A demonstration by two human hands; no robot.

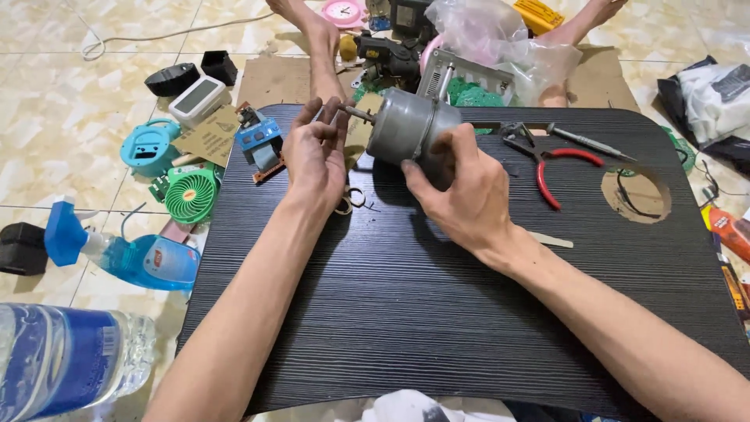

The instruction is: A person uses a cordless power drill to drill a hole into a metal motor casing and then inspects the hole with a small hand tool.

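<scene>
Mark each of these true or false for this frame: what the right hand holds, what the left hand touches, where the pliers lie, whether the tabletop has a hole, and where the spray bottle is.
1. The right hand grips a grey cylindrical motor. True.
2. The left hand holds the red-handled pliers. False: its fingers are at the metal shaft sticking out of the motor; the pliers lie untouched on the black table.
3. The table has a round hole near its right edge. True.
4. The blue spray bottle stands on the table. False: it lies on the tiled floor, left of the table.
5. A small green fan sits on the floor left of the table. True.
</scene>
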